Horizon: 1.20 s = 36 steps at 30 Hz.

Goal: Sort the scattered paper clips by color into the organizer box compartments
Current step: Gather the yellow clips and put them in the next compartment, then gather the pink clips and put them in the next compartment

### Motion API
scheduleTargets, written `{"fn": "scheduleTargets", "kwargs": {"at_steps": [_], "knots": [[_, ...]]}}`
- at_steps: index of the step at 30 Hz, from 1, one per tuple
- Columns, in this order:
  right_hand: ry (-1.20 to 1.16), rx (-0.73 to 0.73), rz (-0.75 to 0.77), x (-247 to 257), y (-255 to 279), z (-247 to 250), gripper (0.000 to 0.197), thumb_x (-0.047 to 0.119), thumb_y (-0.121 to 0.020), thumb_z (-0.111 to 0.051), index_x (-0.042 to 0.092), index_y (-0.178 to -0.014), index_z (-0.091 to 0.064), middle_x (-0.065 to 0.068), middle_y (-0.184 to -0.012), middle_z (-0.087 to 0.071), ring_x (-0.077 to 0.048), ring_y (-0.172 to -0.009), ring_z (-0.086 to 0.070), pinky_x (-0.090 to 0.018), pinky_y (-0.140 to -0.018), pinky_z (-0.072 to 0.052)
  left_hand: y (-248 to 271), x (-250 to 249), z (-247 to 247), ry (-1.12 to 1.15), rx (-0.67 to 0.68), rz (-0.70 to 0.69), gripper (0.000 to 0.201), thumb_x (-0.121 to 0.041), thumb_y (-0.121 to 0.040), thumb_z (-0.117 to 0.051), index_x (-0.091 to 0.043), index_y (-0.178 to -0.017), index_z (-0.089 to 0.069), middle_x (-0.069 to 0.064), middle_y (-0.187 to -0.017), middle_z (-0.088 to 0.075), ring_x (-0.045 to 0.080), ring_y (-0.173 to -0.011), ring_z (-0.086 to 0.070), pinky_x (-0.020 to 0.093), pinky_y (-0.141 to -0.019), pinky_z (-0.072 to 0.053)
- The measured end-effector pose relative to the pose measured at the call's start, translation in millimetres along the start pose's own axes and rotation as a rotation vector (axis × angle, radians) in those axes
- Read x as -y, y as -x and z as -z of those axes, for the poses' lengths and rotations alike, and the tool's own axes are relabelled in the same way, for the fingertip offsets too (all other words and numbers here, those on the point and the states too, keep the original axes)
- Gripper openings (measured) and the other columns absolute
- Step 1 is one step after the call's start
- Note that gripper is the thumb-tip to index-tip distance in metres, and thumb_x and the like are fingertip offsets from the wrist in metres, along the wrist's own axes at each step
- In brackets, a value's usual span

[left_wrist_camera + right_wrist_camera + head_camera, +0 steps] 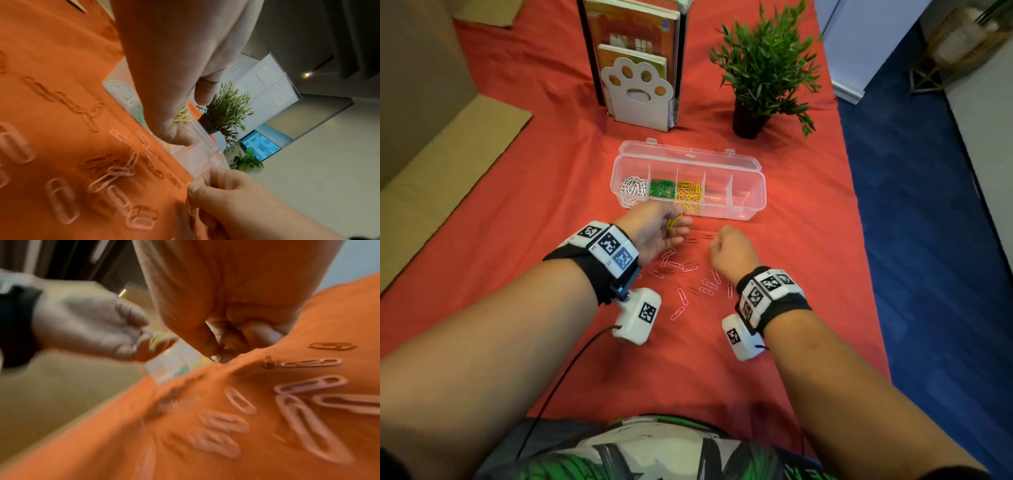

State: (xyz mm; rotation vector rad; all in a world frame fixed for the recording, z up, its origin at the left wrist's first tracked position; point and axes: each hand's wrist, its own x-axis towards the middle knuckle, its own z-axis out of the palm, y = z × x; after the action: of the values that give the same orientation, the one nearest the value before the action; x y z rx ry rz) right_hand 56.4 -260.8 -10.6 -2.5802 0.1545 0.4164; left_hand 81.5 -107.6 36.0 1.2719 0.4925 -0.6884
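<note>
A person's left hand (654, 229), cupped, holds yellow clips (674, 219) just before the organizer box (753, 202); the right hand (729, 251) pinches a clip off the red-covered counter (551, 192), probably bound for the yellow compartment next

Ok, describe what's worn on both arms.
Bare forearms, no sleeves. Each wrist has a black band carrying white blocks with black square-code markers, and a white camera box hanging under it. Thin black cables trail back from the boxes.
</note>
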Motion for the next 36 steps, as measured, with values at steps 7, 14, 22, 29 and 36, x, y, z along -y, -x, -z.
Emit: {"fn": "scheduleTargets", "kwargs": {"at_steps": [7,14,22,29,36], "knots": [[-0.446,-0.149,-0.058,-0.8,-8.3,39.5,0.008,0.011,-0.086,-0.051,0.016,-0.083,-0.056,0.000,-0.079,-0.059,-0.016,-0.075,-0.054,-0.021,-0.063,-0.038,-15.1,-44.8,-19.6,0.035,-0.049,-0.133,0.016,-0.004,-0.083,-0.041,-0.014,-0.071,-0.045,0.000,-0.065,-0.035,0.011,-0.054,-0.035,0.023,-0.057,-0.038],[-0.299,-0.215,0.059,21.4,-15.8,53.0,0.005,0.010,-0.088,-0.050,0.014,-0.086,-0.054,0.001,-0.086,-0.056,-0.015,-0.078,-0.050,-0.018,-0.061,-0.028,-13.3,-39.8,-2.0,-0.203,-0.250,-0.318,0.021,-0.005,-0.083,-0.046,-0.022,-0.077,-0.057,-0.005,-0.075,-0.051,0.010,-0.067,-0.046,0.027,-0.067,-0.039],[-0.054,-0.086,0.121,83.5,-56.6,42.7,0.027,0.001,-0.085,-0.043,0.006,-0.105,-0.062,-0.016,-0.111,-0.063,-0.030,-0.103,-0.058,-0.031,-0.085,-0.045,16.4,26.6,65.1,-0.666,-0.375,-0.415,0.030,0.001,-0.081,-0.055,-0.011,-0.107,-0.061,0.004,-0.088,-0.060,0.022,-0.079,-0.057,0.031,-0.079,-0.049],[0.009,-0.105,0.190,85.0,-30.2,33.3,0.029,-0.002,-0.085,-0.043,0.008,-0.097,-0.067,-0.011,-0.104,-0.065,-0.026,-0.093,-0.061,-0.023,-0.076,-0.041,39.1,60.0,94.3,-1.022,-0.333,-0.410,0.021,-0.008,-0.080,-0.063,-0.010,-0.099,-0.071,0.010,-0.103,-0.069,0.025,-0.098,-0.062,0.022,-0.084,-0.041],[0.171,0.135,0.192,40.3,40.9,-17.8,0.017,0.007,-0.087,-0.048,0.008,-0.090,-0.065,-0.012,-0.100,-0.056,-0.029,-0.091,-0.058,-0.032,-0.080,-0.045,27.6,75.6,90.1,-1.173,-0.257,-0.523,0.034,-0.010,-0.078,-0.064,-0.014,-0.112,-0.067,0.012,-0.101,-0.062,0.027,-0.098,-0.059,0.025,-0.088,-0.041]]}}
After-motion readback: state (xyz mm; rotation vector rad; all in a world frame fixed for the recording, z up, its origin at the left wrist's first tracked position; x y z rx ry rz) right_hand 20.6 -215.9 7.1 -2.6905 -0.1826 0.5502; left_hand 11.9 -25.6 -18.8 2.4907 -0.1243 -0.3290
